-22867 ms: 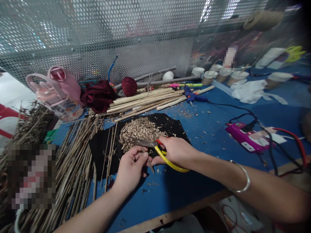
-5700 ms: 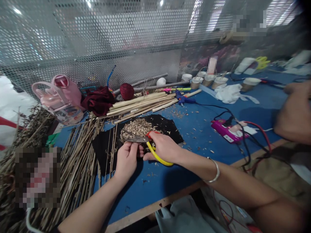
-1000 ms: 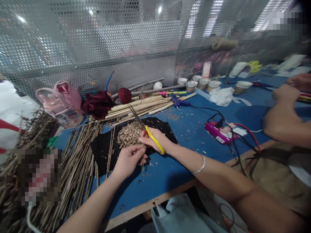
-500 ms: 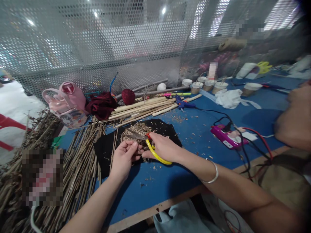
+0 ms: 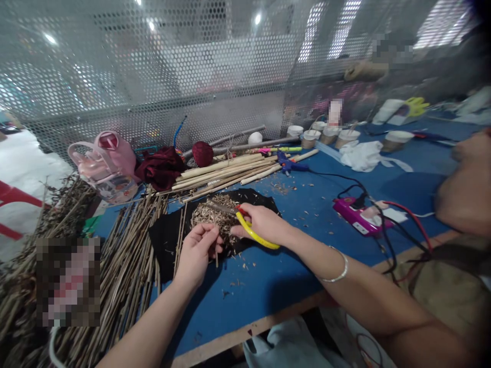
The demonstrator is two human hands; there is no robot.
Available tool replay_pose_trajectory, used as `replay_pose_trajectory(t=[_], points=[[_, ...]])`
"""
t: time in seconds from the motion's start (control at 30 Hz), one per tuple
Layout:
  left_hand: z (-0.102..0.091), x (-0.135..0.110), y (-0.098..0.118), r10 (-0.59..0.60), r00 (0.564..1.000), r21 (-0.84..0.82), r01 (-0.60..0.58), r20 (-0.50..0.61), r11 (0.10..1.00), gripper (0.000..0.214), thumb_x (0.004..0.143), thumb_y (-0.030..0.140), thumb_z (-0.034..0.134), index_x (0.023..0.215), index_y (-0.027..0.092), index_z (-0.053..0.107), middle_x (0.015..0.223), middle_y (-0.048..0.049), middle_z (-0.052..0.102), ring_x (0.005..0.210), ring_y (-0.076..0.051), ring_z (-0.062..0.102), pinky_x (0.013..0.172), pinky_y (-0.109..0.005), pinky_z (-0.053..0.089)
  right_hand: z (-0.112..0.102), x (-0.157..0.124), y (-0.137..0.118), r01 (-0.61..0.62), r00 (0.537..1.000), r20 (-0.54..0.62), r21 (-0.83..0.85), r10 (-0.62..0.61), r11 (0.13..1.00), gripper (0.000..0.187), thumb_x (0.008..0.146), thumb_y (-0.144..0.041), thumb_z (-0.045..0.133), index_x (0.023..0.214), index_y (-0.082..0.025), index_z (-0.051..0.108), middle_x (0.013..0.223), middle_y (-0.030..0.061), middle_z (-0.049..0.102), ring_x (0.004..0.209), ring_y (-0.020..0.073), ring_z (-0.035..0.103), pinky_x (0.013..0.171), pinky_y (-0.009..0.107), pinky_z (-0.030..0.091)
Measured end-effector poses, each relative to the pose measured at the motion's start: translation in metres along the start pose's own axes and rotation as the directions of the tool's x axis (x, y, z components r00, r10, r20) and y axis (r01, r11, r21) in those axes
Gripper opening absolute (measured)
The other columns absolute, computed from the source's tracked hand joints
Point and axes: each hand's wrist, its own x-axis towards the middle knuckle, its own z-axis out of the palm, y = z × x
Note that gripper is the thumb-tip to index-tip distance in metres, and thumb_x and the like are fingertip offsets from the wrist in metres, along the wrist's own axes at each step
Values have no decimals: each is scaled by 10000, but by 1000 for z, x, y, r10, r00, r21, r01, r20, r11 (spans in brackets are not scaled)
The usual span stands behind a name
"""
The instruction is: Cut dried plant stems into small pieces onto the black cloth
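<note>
In my right hand is a pair of scissors with yellow and red handles, the blades pointing left over a heap of short chopped stalk bits. My left hand is closed in a pinch just left of it, and a thin twig sticks out below the fingertips. Most of that twig is hidden by the fingers. The heap lies on a black cloth, with a few long thin stalks on the cloth's left part beside my left hand.
Long dry stalks cover the table's left side. Behind the cloth lie pale sticks, a blue glue gun and dark red yarn. A purple power strip with cables sits right. Another person's arm is at the far right.
My right hand and the scissors have shifted slightly right, away from my left hand. The blades look closer together, and the twig below my left fingers now points downward.
</note>
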Motion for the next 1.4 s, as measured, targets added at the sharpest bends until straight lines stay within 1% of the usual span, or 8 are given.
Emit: replay_pose_trajectory(t=[0.1,0.2,0.33,0.5,0.67,0.93,1.1,1.4], points=[[0,-2,0,-23,998,32,21,64,999,230,706,357,622,739,151,524,506,45,523,376,-31,420,372,-136,271,-5,4,4,12,995,-95,181,5,983,375,766,-563,466,784,-189,474,638,-35,464,571,98,399,522,214,291],[1,-2,0,-4,998,50,1,66,999,237,716,376,611,765,153,544,517,47,518,383,-30,410,384,-139,274,-6,2,0,59,998,-41,266,-50,962,365,785,-547,450,767,-182,467,637,-43,439,571,89,371,525,209,294],[-2,-1,1,89,996,49,-87,-31,995,247,713,389,615,773,159,547,572,41,541,433,-36,445,418,-140,312,-6,-4,-6,65,993,88,188,-83,980,411,698,-566,559,798,-175,484,654,-37,471,558,86,356,503,209,275],[-3,0,1,143,989,57,-140,-37,988,240,740,373,594,819,151,552,578,38,535,450,-35,446,432,-136,326,-8,-5,-6,71,990,115,116,-84,991,448,685,-576,573,852,-170,488,740,2,524,612,109,427,536,220,317],[1,-2,-1,155,981,30,-152,-118,988,265,720,383,612,849,165,535,603,34,556,489,-53,493,465,-148,384,-5,-6,-7,51,994,91,29,-54,998,495,654,-576,608,904,-165,492,877,53,533,759,164,498,640,253,363],[7,-4,-4,52,999,19,-51,-18,999,272,668,369,662,768,154,530,649,18,579,549,-85,544,515,-196,460,12,-10,-16,154,987,-31,-39,-155,987,622,576,-598,649,984,-166,464,973,88,512,895,220,491,754,320,369],[6,-1,-8,104,994,11,-104,10,994,233,685,344,650,728,149,531,661,2,603,602,-98,568,591,-212,471,18,-11,-18,90,994,-49,-67,-93,994,638,554,-600,663,980,-169,463,875,63,559,783,202,542,650,279,357],[4,0,-10,47,996,21,-46,-78,999,292,637,382,680,732,145,538,613,17,599,488,-72,532,493,-198,467,23,-5,-9,14,999,-27,-177,-19,984,573,568,-684,593,842,-190,496,695,27,579,605,169,537,509,236,268]])
